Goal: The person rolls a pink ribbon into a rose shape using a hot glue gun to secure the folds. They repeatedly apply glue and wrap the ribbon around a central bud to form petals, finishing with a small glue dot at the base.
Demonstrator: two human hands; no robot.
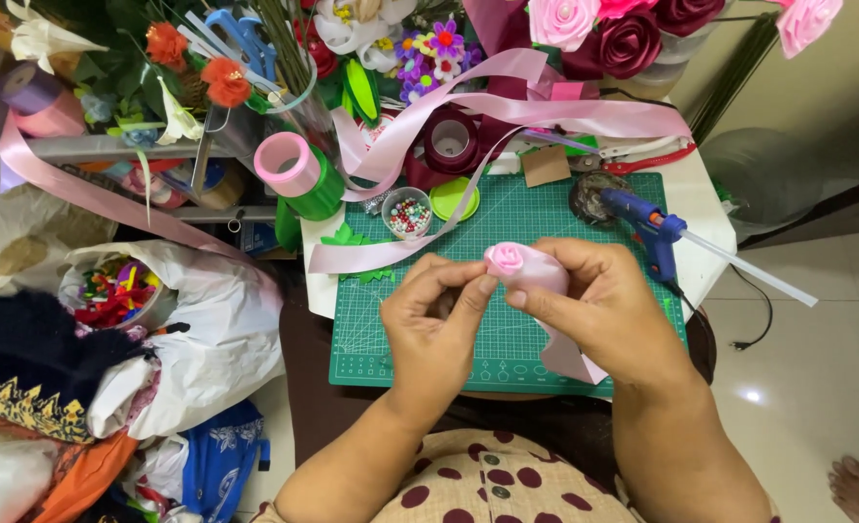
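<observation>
Cluttered craft table, green mat [536, 208]. Both hands, left [436, 320] and right [594, 300], pinched a pink ribbon rose [507, 259] above the mat. Rolling step likely midway; next wrap needs a firm pinch. Glue gun [647, 230] lay right.

Ribbon rose [509, 260] pinched between left hand [436, 312] and right hand [594, 302], above cutting mat [526, 218] on small table [708, 218]. Glue gun [648, 230] at mat's right edge. Bead bowl [408, 214] and round lid [453, 199] at mat's far left corner. Ribbon spools [298, 172] left of those. Plastic bag [211, 329] on floor, left of table.
</observation>
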